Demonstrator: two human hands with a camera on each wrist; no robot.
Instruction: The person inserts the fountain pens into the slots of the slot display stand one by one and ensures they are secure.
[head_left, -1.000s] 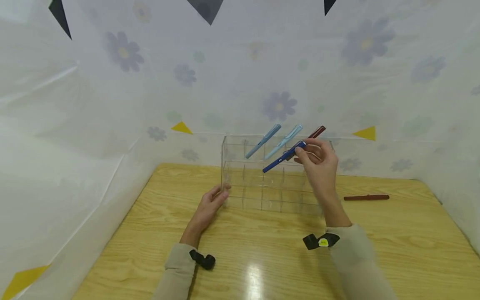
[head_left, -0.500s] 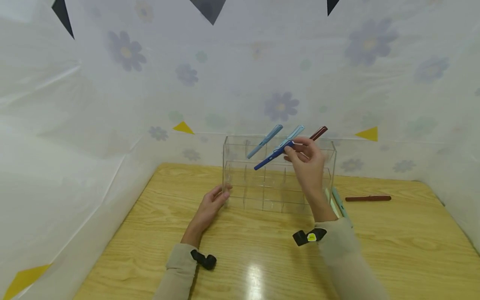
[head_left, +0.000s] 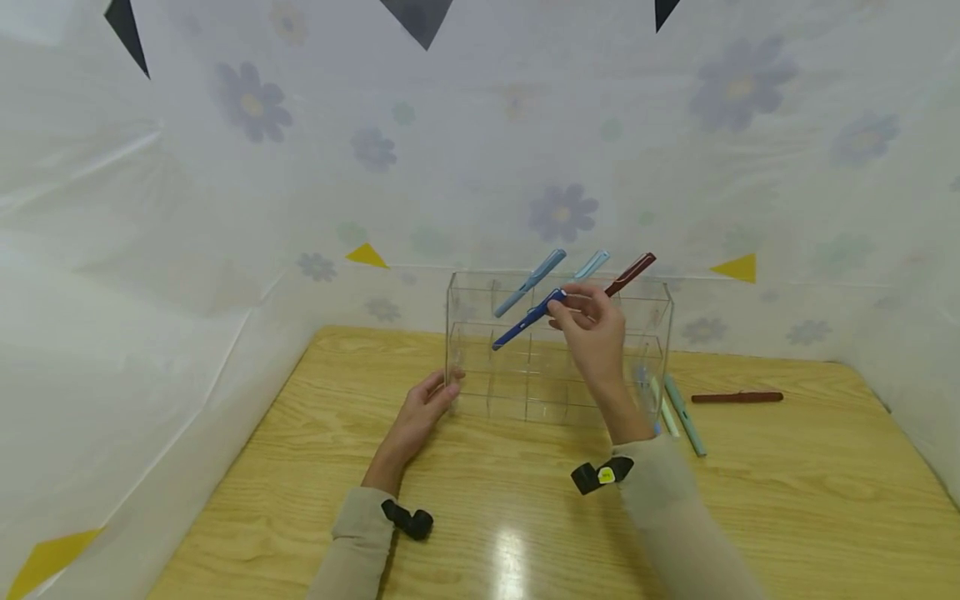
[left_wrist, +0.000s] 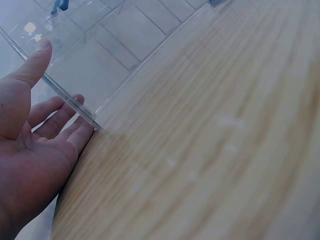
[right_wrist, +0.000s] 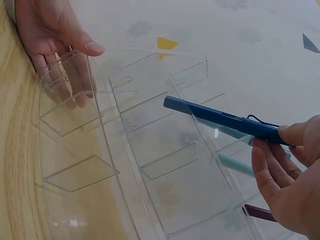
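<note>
A clear acrylic pen organizer [head_left: 528, 372] with rows of compartments stands on the table. At its left side, my left hand [head_left: 420, 417] holds the upright side panel, thumb on one face and fingers on the other, as the left wrist view shows. My right hand [head_left: 597, 337] pinches a dark blue pen [head_left: 525, 320] near its clip end, between thumb and fingers. That pen slants in front of the organizer, its free end pointing down and left, over the middle row. In the top row lean a grey-blue pen [head_left: 529, 283], a light blue pen [head_left: 592, 265] partly hidden by the hand, and a dark red pen [head_left: 632, 273].
Right of the organizer, a brown-red pen [head_left: 737, 397] lies on the wooden table [head_left: 480, 500]. Nearer lie a green pen [head_left: 686, 417] and a pale green one [head_left: 671, 417], with a bit of blue beside my right sleeve. A flowered white sheet [head_left: 480, 167] hangs behind.
My right hand has moved left with the dark blue pen, now lower over the organizer's middle row. The green pens on the table have come into view. My left hand stays in place.
</note>
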